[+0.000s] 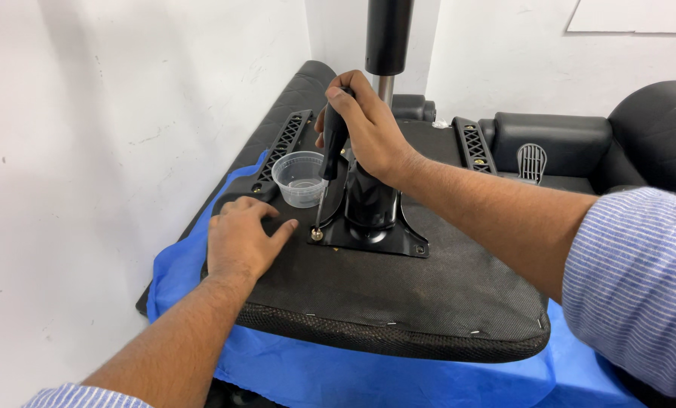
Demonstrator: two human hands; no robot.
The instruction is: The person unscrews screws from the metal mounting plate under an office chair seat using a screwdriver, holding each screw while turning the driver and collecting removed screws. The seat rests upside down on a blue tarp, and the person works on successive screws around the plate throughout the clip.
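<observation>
Fingers of the right hand (368, 128) are wrapped tight round a black screwdriver (332, 140), held nearly straight up. Its thin tip sits on a screw (317, 235) at the front left corner of the black metal plate (376, 240) w/ a pole (388, 38) sticking up. Left hand (240, 238) lies flat on the upside-down chair seat (398, 295), fingers a bit apart, pointer finger just beside the screw. A clear plastic cup (300, 179) stands near, behind the left hand. Blue cloth (338, 374) lies under the seat.
</observation>
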